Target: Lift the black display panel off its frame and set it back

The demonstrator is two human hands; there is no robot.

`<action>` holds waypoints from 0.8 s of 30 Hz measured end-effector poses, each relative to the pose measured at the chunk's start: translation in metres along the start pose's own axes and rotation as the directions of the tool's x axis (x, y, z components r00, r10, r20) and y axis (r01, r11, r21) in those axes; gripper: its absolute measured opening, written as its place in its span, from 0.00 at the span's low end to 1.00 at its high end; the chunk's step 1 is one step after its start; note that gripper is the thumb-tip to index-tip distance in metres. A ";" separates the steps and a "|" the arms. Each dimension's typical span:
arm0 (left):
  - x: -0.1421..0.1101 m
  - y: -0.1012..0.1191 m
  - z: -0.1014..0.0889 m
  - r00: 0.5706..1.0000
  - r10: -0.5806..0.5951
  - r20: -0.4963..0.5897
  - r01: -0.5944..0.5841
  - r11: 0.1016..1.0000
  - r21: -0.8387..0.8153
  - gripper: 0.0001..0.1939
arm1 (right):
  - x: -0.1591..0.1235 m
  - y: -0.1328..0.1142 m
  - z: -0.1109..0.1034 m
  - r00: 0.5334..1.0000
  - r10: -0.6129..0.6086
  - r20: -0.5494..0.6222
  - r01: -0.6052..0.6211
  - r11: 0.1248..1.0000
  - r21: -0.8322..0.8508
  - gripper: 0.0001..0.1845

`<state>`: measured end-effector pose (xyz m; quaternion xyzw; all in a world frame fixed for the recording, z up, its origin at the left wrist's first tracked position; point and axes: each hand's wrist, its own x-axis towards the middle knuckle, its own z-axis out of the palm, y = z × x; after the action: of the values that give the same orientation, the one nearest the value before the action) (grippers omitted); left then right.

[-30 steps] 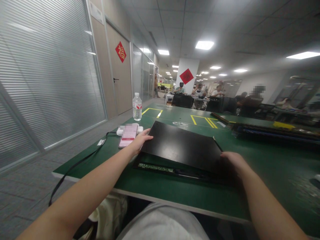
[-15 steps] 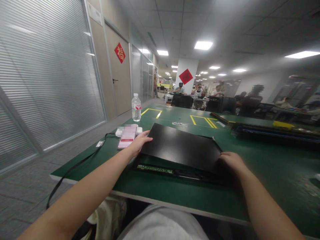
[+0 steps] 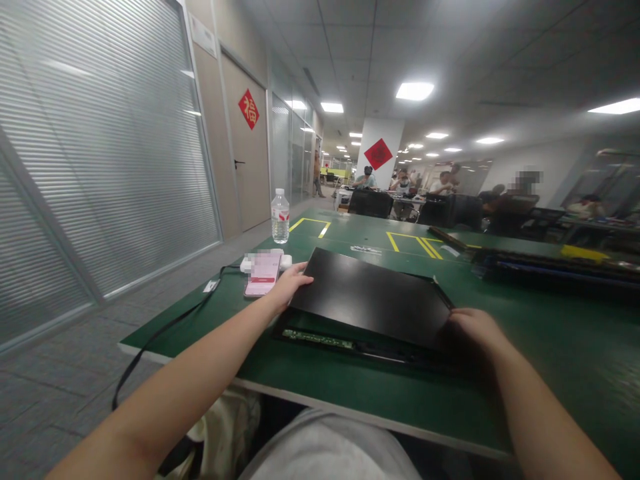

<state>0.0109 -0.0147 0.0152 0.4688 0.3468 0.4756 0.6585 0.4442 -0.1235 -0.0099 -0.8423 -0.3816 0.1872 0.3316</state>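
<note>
A flat black rectangular panel (image 3: 375, 297), looking like a display panel, is held between my two hands, tilted over the table. My left hand (image 3: 293, 285) grips its left edge, thumb on the top face and fingers underneath out of sight. Its right edge is in my right hand (image 3: 477, 328), whose fingertips are partly hidden. Beneath the panel lies a dark frame (image 3: 390, 353), and a narrow green circuit board (image 3: 317, 339) shows along its near side. How far the panel touches the frame I cannot tell.
On the green table (image 3: 200, 340), a phone (image 3: 263, 277) lies left of my left hand, with a water bottle (image 3: 281, 217) behind it. A black strap (image 3: 165, 327) runs over the left edge. Dark long parts (image 3: 545, 267) lie at the right; people sit beyond.
The whole view has shifted slightly, moving the scene a little to the right. Both hands keep hold of the black panel, which sits nearly as before over the frame.
</note>
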 end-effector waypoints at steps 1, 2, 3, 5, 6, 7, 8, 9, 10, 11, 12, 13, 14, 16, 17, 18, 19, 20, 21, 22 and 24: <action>0.000 0.000 0.000 1.000 0.003 0.000 -0.003 1.000 0.000 0.33 | 0.001 0.000 0.000 1.000 0.001 -0.005 -0.001 1.000 -0.001 0.09; 0.000 0.000 0.000 1.000 0.003 -0.002 -0.003 1.000 0.000 0.33 | 0.001 0.001 -0.001 1.000 0.003 -0.018 -0.003 1.000 -0.004 0.09; 0.001 0.000 0.000 1.000 0.003 -0.006 -0.003 1.000 0.001 0.33 | 0.002 0.002 -0.001 0.999 0.002 -0.034 -0.002 1.000 -0.009 0.09; 0.000 0.000 0.001 1.000 0.003 -0.019 -0.003 1.000 0.007 0.33 | 0.005 0.005 -0.002 0.998 -0.002 -0.062 0.001 1.000 -0.016 0.09; 0.000 0.001 0.002 1.000 0.004 -0.027 -0.004 1.000 0.013 0.32 | 0.006 0.007 -0.001 0.997 -0.009 -0.072 0.008 1.000 -0.021 0.09; 0.000 0.001 0.002 0.999 0.005 -0.036 -0.004 1.000 0.022 0.31 | 0.008 0.009 -0.001 0.997 -0.023 -0.077 0.021 0.999 -0.028 0.10; -0.001 0.002 0.003 0.999 0.005 -0.042 -0.003 0.999 0.032 0.30 | 0.009 0.012 -0.001 0.996 -0.043 -0.075 0.040 0.999 -0.035 0.11; -0.002 0.002 0.003 0.999 0.005 -0.045 -0.003 0.999 0.042 0.30 | 0.010 0.014 -0.001 0.996 -0.067 -0.064 0.064 0.997 -0.042 0.12; -0.002 0.003 0.003 0.999 0.004 -0.046 -0.001 0.999 0.051 0.29 | 0.012 0.016 0.000 0.995 -0.086 -0.050 0.084 0.995 -0.048 0.14; -0.003 0.004 0.003 0.999 0.004 -0.046 -0.001 0.998 0.059 0.28 | 0.013 0.017 0.000 0.994 -0.100 -0.035 0.098 0.994 -0.056 0.15; -0.003 0.004 0.003 0.999 0.005 -0.046 -0.002 0.998 0.067 0.28 | 0.013 0.018 0.000 0.994 -0.104 -0.025 0.102 0.993 -0.064 0.17; -0.002 0.004 0.002 0.999 0.009 -0.042 -0.005 0.997 0.076 0.28 | 0.014 0.017 0.001 0.995 -0.099 -0.025 0.097 0.993 -0.073 0.18; -0.002 0.004 0.001 0.999 0.017 -0.034 -0.014 0.996 0.086 0.28 | 0.014 0.017 0.001 0.995 -0.092 -0.034 0.089 0.993 -0.083 0.18; 0.000 0.004 -0.001 0.999 0.052 -0.006 -0.051 0.993 0.103 0.27 | 0.014 0.014 0.000 0.996 -0.069 -0.049 0.064 0.993 -0.096 0.18; 0.001 0.004 -0.002 0.997 0.074 0.012 -0.075 0.991 0.115 0.27 | 0.013 0.012 0.000 0.997 -0.055 -0.049 0.050 0.994 -0.094 0.18; 0.002 0.003 -0.004 0.995 0.095 0.028 -0.098 0.987 0.130 0.27 | 0.013 0.011 0.000 0.998 -0.039 -0.044 0.036 0.996 -0.085 0.19; 0.004 0.003 -0.006 0.993 0.111 0.038 -0.116 0.982 0.152 0.27 | 0.012 0.011 0.000 0.999 -0.028 -0.039 0.025 0.997 -0.072 0.20; 0.005 0.002 -0.007 0.992 0.117 0.042 -0.122 0.975 0.184 0.26 | 0.012 0.011 0.001 0.999 -0.022 -0.040 0.019 0.998 -0.058 0.20; 0.007 0.001 -0.009 0.993 0.113 0.035 -0.118 0.967 0.228 0.26 | 0.012 0.011 0.001 0.999 -0.020 -0.048 0.018 0.999 -0.045 0.21; 0.008 0.000 -0.011 0.994 0.107 0.016 -0.107 0.953 0.285 0.26 | 0.012 0.012 0.002 0.998 -0.025 -0.061 0.023 0.999 -0.035 0.22; 0.011 -0.003 -0.015 0.993 0.108 -0.038 -0.081 0.903 0.422 0.25 | 0.013 0.014 0.003 0.995 -0.038 -0.089 0.036 0.999 -0.028 0.22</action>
<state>0.0013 0.0000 0.0071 0.6011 0.4377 0.4353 0.5076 0.4580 -0.1190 -0.0225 -0.8468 -0.3844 0.1383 0.3407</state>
